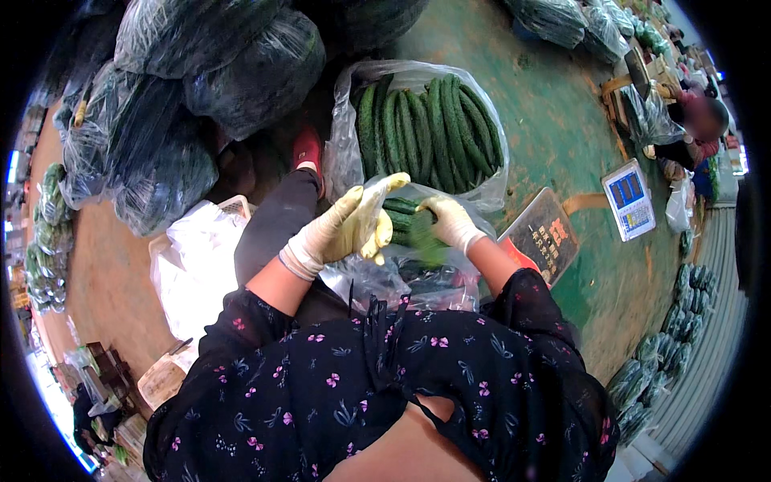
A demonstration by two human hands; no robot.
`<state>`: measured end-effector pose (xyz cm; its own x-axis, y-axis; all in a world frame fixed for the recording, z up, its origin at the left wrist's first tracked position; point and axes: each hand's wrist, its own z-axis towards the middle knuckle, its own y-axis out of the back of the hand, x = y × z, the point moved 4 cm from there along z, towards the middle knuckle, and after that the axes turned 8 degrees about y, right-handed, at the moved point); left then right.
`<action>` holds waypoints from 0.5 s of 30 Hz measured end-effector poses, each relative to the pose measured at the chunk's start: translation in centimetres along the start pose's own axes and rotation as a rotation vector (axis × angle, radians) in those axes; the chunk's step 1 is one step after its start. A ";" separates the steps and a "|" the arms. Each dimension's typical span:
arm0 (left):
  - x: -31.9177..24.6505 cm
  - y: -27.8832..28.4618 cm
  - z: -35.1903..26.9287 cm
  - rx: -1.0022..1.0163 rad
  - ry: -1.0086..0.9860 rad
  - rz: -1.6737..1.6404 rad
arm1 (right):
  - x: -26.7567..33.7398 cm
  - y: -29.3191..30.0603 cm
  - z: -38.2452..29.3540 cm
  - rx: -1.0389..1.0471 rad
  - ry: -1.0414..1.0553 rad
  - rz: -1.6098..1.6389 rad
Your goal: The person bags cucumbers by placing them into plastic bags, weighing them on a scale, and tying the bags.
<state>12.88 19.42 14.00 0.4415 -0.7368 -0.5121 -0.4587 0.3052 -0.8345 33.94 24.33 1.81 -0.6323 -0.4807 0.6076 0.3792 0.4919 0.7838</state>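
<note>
My left hand (337,232), in a pale glove, grips the edge of a clear plastic bag (367,274) in front of my lap. My right hand (452,223), also gloved, is closed around a green cucumber (426,238) at the mouth of this bag. Motion blurs the cucumber's lower end. Several more cucumbers (397,212) lie between my hands, partly hidden by the film and my fingers. Just beyond stands a large open plastic sack (342,129), with long dark green cucumbers (421,132) lined up inside it.
To the right are a platform scale (557,232) and its display (628,200). Filled dark bags (253,78) are heaped at upper left. White plastic bags (202,259) lie in a basket by my left leg. Bagged produce (650,367) lines the right side, where another person (692,129) works.
</note>
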 end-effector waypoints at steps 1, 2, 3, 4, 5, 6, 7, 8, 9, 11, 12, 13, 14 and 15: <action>0.1 0.5 0.1 0.022 -0.009 0.058 | -0.7 0.1 0.5 0.007 -0.084 0.014; 0.1 1.0 0.2 0.046 -0.017 0.117 | -1.5 -0.1 0.8 0.005 -0.081 0.009; 0.1 0.3 0.0 -0.008 -0.001 0.054 | -3.3 -0.6 0.6 0.001 -0.179 -0.100; 0.0 -0.6 0.1 -0.009 0.043 0.014 | -5.1 -0.9 0.3 -0.004 -0.277 -0.208; 0.2 -0.6 0.0 0.011 0.048 -0.002 | -7.5 -1.2 -0.4 -0.017 -0.397 -0.276; 0.4 -0.6 -0.1 0.032 0.053 -0.019 | -9.7 -0.9 -1.5 -0.029 -0.518 -0.344; 0.7 -0.3 -0.2 0.060 0.071 -0.019 | -10.6 -0.2 -2.6 0.016 -0.632 -0.324; 1.2 0.0 -0.3 0.053 0.092 -0.001 | -10.9 0.6 -3.7 0.064 -0.744 -0.302; 1.4 -0.2 -0.5 0.058 0.123 -0.009 | -10.2 1.7 -4.0 0.082 -0.750 -0.287; 1.8 -1.0 0.0 -0.007 0.256 0.049 | -13.4 0.8 -6.1 0.040 -0.778 -0.369; 1.9 -1.2 -0.1 0.017 0.246 0.083 | -13.2 0.5 -5.9 0.049 -0.772 -0.370; 1.7 -1.2 -0.3 0.005 0.208 0.106 | -12.8 -0.1 -5.4 0.052 -0.662 -0.255; 1.5 -1.4 -0.4 -0.001 0.173 0.129 | -12.2 -0.5 -5.2 0.053 -0.560 -0.141; 0.9 -1.5 -0.4 -0.012 0.125 0.076 | -11.9 -0.8 -5.3 0.067 -0.570 -0.129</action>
<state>13.64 18.10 14.85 0.3062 -0.7813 -0.5439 -0.4970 0.3561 -0.7913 44.81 25.82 -5.35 -0.9411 -0.0821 0.3281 0.2434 0.5093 0.8254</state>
